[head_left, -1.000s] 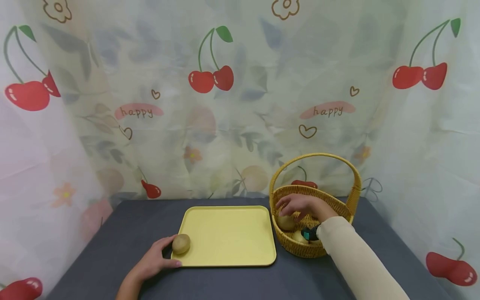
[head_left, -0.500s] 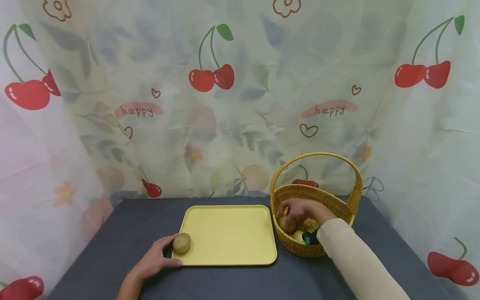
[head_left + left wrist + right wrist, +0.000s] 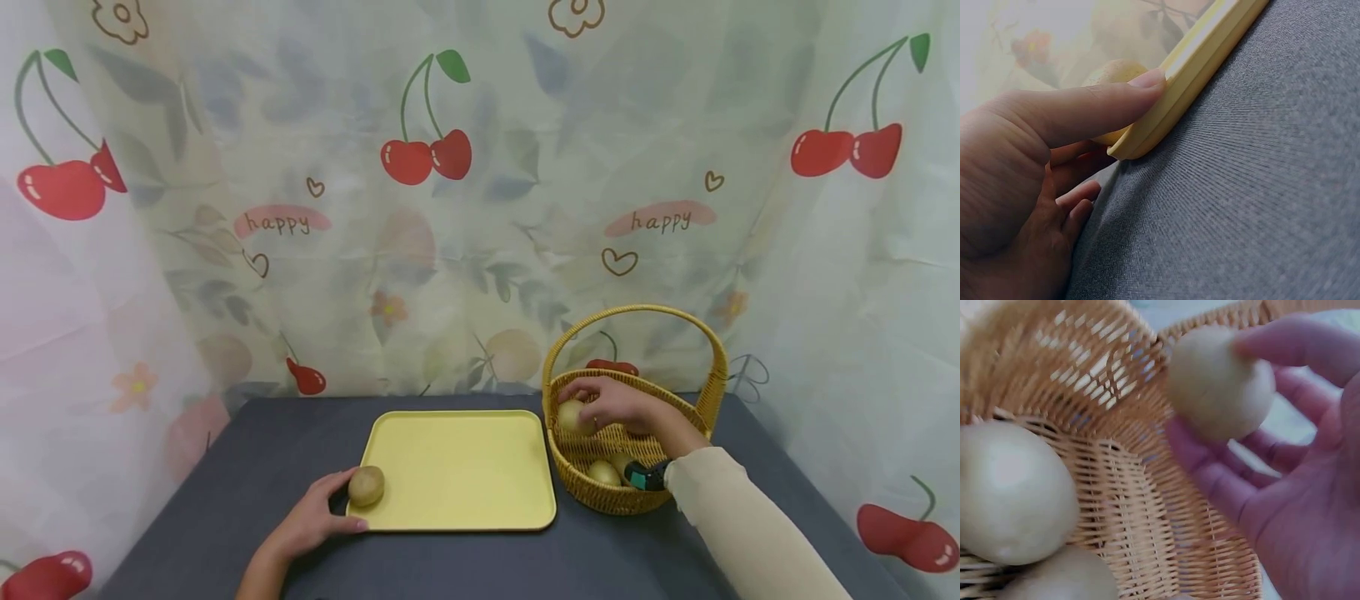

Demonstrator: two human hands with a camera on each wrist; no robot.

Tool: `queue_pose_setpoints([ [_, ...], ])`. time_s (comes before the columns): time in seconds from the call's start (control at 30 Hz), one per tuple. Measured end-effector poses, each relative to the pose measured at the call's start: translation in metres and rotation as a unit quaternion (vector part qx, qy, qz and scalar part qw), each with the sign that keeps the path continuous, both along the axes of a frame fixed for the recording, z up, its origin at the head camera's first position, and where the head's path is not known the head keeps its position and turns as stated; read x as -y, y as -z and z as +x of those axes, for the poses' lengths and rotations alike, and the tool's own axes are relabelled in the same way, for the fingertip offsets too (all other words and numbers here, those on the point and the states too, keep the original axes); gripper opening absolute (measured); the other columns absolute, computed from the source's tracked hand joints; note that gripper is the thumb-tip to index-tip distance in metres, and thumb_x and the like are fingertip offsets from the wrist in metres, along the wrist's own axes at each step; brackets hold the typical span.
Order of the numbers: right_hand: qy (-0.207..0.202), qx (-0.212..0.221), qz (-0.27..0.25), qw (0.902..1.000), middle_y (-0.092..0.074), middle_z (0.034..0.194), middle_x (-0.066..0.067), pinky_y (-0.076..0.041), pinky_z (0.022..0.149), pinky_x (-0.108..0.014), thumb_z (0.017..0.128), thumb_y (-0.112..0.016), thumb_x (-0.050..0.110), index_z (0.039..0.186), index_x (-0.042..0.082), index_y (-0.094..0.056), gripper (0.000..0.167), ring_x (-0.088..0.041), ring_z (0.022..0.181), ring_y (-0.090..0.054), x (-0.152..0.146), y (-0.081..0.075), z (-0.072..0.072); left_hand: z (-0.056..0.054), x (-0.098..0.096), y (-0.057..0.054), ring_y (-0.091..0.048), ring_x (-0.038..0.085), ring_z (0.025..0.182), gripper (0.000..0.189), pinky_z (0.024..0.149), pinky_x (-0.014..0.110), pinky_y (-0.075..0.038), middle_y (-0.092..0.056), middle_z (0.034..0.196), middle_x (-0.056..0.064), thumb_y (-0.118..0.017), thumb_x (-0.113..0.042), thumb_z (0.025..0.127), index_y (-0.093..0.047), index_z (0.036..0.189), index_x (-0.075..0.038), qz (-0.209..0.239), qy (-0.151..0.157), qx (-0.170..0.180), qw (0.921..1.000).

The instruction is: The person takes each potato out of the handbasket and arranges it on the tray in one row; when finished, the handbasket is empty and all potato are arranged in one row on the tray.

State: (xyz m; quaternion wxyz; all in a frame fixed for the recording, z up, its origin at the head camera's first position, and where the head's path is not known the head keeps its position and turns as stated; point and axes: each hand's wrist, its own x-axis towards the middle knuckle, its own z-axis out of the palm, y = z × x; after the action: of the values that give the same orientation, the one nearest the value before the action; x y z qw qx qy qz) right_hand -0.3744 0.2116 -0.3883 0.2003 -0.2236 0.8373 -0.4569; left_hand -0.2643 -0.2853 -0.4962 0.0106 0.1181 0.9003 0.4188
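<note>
In the head view a yellow tray (image 3: pixel 465 471) lies on the dark table. My left hand (image 3: pixel 311 518) holds its near left corner, with the thumb (image 3: pixel 1107 109) on the rim in the left wrist view. Beside those fingers, one round potato (image 3: pixel 366 486) sits on the tray. Over the left side of a wicker basket (image 3: pixel 611 502), my right hand (image 3: pixel 618 406) grips another potato (image 3: pixel 1216 387) between thumb and fingers, raised off the basket floor. Further potatoes (image 3: pixel 1013 494) lie in the basket, partly hidden by the wrist.
The basket's tall arched handle (image 3: pixel 633 309) rises behind the right hand. A patterned curtain (image 3: pixel 480 250) hangs along the back and both sides of the dark tablecloth (image 3: pixel 465 567). A dark wrist device (image 3: pixel 647 476) sits low over the basket.
My right hand has closed on a potato in the basket and lifted it slightly, while the forearm shifted a little right. The left hand stays at the tray corner.
</note>
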Motion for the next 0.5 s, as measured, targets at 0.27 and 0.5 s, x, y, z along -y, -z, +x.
queue_pose_setpoints([
  [0.27, -0.072, 0.017, -0.177, 0.9813, -0.039, 0.128, -0.024, -0.051, 0.083, -0.050, 0.088, -0.065, -0.001, 0.131, -0.004, -0.045, 0.047, -0.026, 0.094, -0.056, 0.002, 0.001, 0.026, -0.001, 0.001, -0.001, -0.037, 0.046, 0.131, 0.085, 0.105, 0.062, -0.027, -0.048, 0.139, 0.024, -0.087, -0.026, 0.073, -0.046, 0.141, 0.004, -0.001, 0.008, -0.005, 1.0000],
  [0.5, -0.093, 0.009, -0.183, 0.9787, -0.037, 0.134, -0.022, -0.052, 0.082, -0.043, 0.083, -0.071, -0.001, 0.136, -0.006, -0.039, 0.061, -0.030, 0.100, -0.059, 0.033, 0.007, 0.049, -0.002, 0.002, 0.001, -0.037, 0.046, 0.131, 0.085, 0.105, 0.062, -0.027, -0.047, 0.139, 0.025, -0.086, -0.026, 0.074, -0.045, 0.142, 0.006, 0.001, 0.013, 0.002, 0.9999],
])
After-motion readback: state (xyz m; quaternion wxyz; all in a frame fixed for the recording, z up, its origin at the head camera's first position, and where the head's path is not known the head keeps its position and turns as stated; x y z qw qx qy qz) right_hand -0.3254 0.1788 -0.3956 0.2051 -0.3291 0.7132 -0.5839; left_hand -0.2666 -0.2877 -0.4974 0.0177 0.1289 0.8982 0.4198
